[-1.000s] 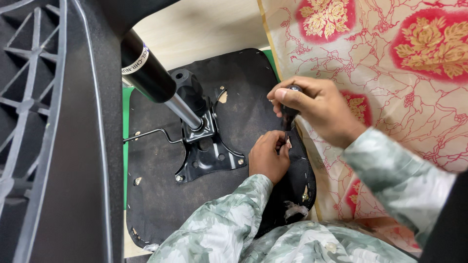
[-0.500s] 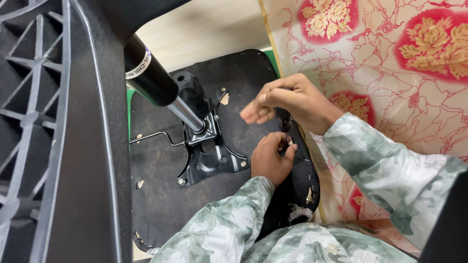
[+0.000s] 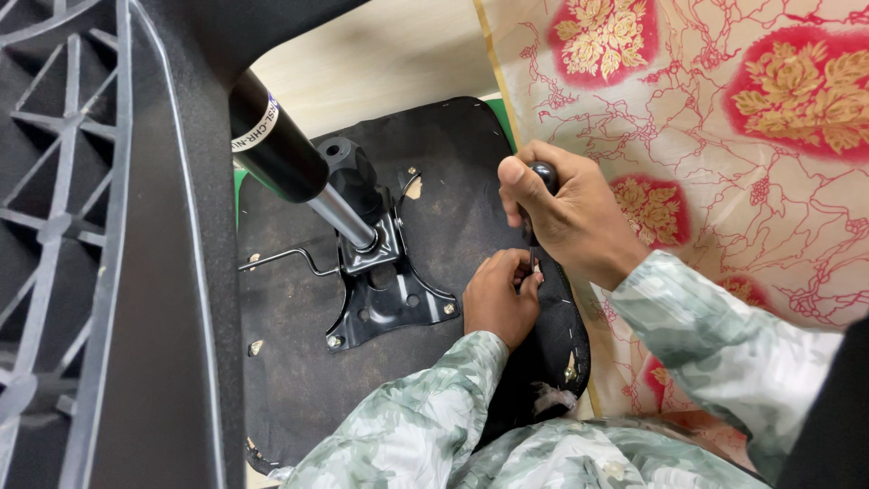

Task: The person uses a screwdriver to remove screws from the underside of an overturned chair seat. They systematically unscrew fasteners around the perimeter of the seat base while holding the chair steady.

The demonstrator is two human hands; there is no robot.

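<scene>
An upturned office-chair seat (image 3: 462, 172) lies with its black fabric underside facing me. A black metal mounting plate (image 3: 385, 299) and gas cylinder (image 3: 281, 154) are fixed at its middle. My right hand (image 3: 566, 217) grips the dark handle of a screwdriver (image 3: 541, 177), held upright with its tip down at the seat's right edge. My left hand (image 3: 500, 297) rests on the fabric just below, fingers pinched around the tool's tip. Both sleeves carry a pale green leaf print.
A black plastic chair part with ribs (image 3: 100, 254) fills the left side. A cream cloth with red and gold flowers (image 3: 724, 136) covers the right. Pale floor (image 3: 380, 63) shows at the top. A thin metal lever (image 3: 281, 260) sticks out left of the plate.
My right hand lifted, regripped the screwdriver handle from above, and now holds it upright. My left hand stayed by the tip at the seat's edge.
</scene>
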